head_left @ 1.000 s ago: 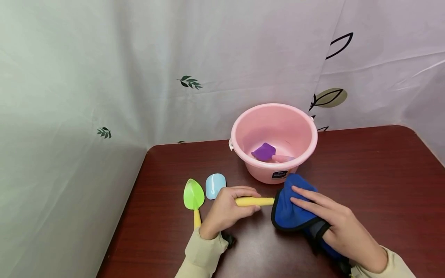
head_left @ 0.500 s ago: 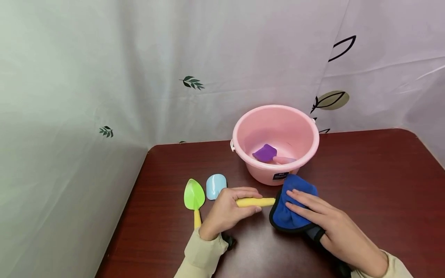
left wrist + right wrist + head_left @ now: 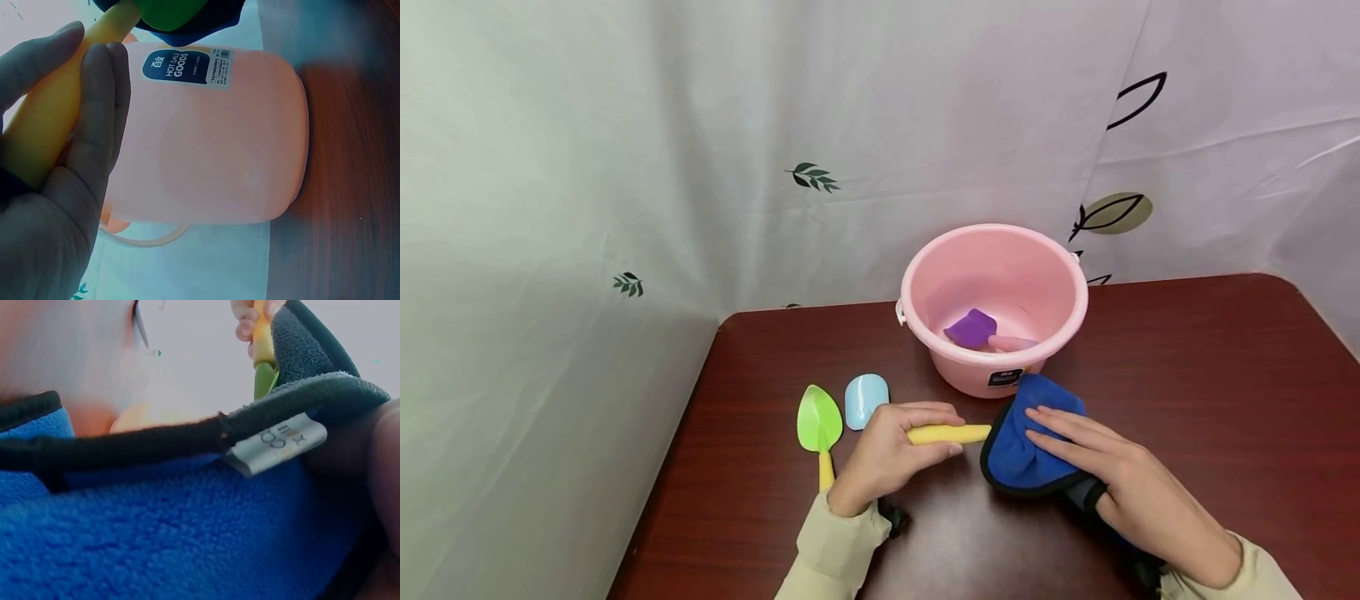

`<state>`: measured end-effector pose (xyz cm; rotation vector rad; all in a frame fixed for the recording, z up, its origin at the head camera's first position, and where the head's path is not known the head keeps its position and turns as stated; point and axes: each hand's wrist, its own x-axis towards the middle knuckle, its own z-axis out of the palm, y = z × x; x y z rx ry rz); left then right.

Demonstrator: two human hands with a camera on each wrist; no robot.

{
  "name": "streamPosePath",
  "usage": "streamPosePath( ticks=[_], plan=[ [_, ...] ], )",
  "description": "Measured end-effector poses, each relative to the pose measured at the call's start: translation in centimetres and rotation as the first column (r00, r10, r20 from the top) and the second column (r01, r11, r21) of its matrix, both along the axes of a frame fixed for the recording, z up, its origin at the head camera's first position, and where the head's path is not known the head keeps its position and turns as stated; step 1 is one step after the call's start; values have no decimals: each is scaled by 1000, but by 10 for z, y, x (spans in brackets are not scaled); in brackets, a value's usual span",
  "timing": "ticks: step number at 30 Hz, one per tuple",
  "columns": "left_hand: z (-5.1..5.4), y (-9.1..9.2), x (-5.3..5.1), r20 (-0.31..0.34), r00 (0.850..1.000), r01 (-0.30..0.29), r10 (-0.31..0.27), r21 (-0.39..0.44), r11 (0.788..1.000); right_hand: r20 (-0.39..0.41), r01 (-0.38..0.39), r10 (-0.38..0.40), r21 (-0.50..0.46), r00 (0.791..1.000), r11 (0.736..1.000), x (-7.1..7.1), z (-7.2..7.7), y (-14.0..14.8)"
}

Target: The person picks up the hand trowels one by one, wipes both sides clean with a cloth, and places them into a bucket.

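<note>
My left hand point(image 3: 891, 454) grips the yellow handle of a toy shovel point(image 3: 951, 434), held level above the table. In the left wrist view, part of the shovel's green head point(image 3: 172, 12) shows; in the head view the cloth hides it. My right hand point(image 3: 1138, 487) holds a blue cloth point(image 3: 1033, 437) with black edging folded over that head. Two of its fingers lie along the top of the cloth, and the thumb is mostly hidden. A white label point(image 3: 278, 444) hangs from the cloth's edge in the right wrist view.
Just beyond the hands stands a pink bucket point(image 3: 917, 329), with a purple shovel point(image 3: 972, 329) inside. On the table point(image 3: 1210, 375), left of the bucket, lie a green shovel point(image 3: 819, 421) with a yellow handle and a light blue piece point(image 3: 866, 400). A pale curtain point(image 3: 880, 125) hangs behind.
The right hand and cloth shift slightly over the shovel's head, a little left and then back. The left hand keeps its grip on the handle in nearly the same place.
</note>
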<state>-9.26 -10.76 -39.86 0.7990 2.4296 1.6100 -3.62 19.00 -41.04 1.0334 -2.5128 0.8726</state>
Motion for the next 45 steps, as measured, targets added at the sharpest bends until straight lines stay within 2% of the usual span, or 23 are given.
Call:
streamPosePath(
  ticks=[5,12,16,21,34,40,45],
  plan=[
    [0,-2,-1,-33,999,5,-5,14,1000,-2,7,-7,0,1000,1000,-2,-1,3],
    [0,-4,-1,-56,998,13,-12,27,1000,25,61,-63,53,998,997,-3,-2,9],
    [1,-7,-1,-32,999,9,-8,37,999,54,96,-100,80,993,992,-2,-1,11],
    [3,-14,-3,2,1000,-16,16,88,996,79,147,-158,129,984,981,-3,1,15],
    [6,-24,-3,96,993,-82,71,122,989,80,167,-185,191,979,967,-8,2,26],
    [4,-28,-3,103,991,-99,86,136,986,43,174,-186,196,982,965,-10,1,31],
    [4,-31,-4,107,991,-90,76,136,987,36,198,-208,188,977,962,-10,2,36]
  ],
)
